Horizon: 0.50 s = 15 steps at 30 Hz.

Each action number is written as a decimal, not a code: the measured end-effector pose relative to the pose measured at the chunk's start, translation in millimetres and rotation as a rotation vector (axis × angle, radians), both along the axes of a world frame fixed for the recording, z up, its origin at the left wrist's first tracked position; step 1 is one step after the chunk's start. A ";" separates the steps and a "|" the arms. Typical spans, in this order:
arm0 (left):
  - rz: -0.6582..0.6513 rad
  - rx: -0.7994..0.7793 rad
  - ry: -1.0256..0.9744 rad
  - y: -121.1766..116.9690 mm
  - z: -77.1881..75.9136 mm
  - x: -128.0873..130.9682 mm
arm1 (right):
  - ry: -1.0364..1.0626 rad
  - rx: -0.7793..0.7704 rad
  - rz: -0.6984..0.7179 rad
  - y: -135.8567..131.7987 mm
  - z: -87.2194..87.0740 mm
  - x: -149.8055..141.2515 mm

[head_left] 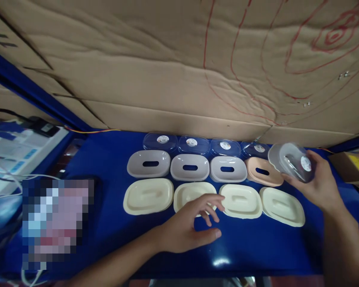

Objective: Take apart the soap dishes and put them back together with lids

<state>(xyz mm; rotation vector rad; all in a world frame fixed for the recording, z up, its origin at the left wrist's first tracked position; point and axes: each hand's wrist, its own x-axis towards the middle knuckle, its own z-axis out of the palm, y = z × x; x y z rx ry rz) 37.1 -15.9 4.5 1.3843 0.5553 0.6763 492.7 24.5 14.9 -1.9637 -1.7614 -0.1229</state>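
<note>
My right hand [320, 185] is closed around the end of a clear plastic lid [294, 161] bearing a round sticker; a pale, cloudy part shows at its left, and whether that is a second piece I cannot tell. The held lid is just right of a peach slotted oval tray [261, 171], lifted and tilted. Over the front row hovers my left hand [194, 223], fingers spread, nothing in it. It partly covers a cream oval tray [187, 191]. Beside that are another cream tray [241, 201] and a tilted one [283, 207]. Grey slotted oval trays [190, 167] form the middle row.
Clear lids [194, 145] with stickers line the back by a cardboard wall [155, 71]. At left are a blurred-out device [58, 219], white cables [20, 175] and a white power strip [44, 147]. A cardboard box [350, 167] stands at right on the blue table [107, 239].
</note>
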 end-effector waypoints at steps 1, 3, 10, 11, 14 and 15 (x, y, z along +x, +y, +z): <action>0.012 -0.041 -0.023 -0.7 -1.6 0.3 | 0.019 0.019 0.108 -7.2 10.2 -25.0; 0.026 -0.119 -0.078 -2.0 -3.9 0.6 | 0.065 -0.034 0.367 -19.5 28.9 -77.7; 0.158 -0.334 -0.178 1.2 -4.5 -2.0 | 0.168 -0.381 0.805 -34.1 29.9 -191.0; 0.179 -0.342 -0.178 2.3 -4.2 -2.3 | 0.191 -0.382 0.806 -34.3 26.0 -194.2; 0.198 -0.358 -0.199 3.5 -3.5 -2.2 | 0.249 -0.343 0.797 -33.1 21.5 -188.7; 0.189 -0.367 -0.202 3.1 -3.2 -2.0 | 0.252 -0.310 0.780 -31.2 23.1 -181.2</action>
